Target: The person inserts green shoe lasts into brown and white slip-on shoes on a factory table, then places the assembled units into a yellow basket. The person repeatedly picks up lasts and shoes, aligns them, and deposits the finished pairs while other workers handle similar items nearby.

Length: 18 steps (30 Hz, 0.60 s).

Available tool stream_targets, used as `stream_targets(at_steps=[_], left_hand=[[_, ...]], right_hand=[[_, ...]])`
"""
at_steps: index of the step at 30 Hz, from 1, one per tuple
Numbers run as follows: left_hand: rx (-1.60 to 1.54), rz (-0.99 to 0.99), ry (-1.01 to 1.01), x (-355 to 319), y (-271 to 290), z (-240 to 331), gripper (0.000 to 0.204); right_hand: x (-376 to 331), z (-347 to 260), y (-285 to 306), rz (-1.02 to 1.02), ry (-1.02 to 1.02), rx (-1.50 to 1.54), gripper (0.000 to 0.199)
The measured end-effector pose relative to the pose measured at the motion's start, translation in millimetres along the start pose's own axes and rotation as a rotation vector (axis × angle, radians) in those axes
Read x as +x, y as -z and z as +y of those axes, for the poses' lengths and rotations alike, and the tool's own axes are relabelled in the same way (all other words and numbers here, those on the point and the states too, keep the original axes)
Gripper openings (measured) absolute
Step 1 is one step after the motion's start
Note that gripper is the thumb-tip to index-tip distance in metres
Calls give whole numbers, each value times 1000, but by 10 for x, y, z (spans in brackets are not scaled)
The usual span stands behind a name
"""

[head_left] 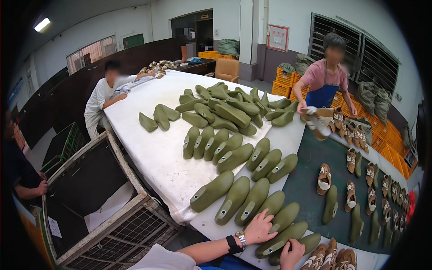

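The left hand (259, 228) is lying open, palm down, on a green shoe form (282, 218) at the near edge of the white surface (153, 148). The right hand (291, 253) is curling around another green form (281, 239) just beside it.

Wire cage cart (112, 225) — yellow crates (284, 77)

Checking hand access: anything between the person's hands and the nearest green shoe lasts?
Nothing visible. The left hand already rests on one green last, and the right hand touches the last in front; neighbouring lasts lie alongside.
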<state>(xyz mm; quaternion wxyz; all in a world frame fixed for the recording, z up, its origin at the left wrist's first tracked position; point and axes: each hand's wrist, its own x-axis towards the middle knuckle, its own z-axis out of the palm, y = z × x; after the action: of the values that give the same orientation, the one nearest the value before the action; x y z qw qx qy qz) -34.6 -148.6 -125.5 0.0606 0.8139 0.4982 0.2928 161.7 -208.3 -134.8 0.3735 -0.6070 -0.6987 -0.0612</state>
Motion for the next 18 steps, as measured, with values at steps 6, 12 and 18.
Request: stream_targets(at_steps=[6,12,18], left_hand=[[30,1,-1,15,-13,-28,42],[-17,-5,-59,51,83,-26,40],[-29,126,-298,482,870,-227,38]], right_hand=[[-31,23,-98,-64,-108,62,14],[-34,15,-111,-45,-161,89,9],[16,-40,-64,-36,-172,108,9]])
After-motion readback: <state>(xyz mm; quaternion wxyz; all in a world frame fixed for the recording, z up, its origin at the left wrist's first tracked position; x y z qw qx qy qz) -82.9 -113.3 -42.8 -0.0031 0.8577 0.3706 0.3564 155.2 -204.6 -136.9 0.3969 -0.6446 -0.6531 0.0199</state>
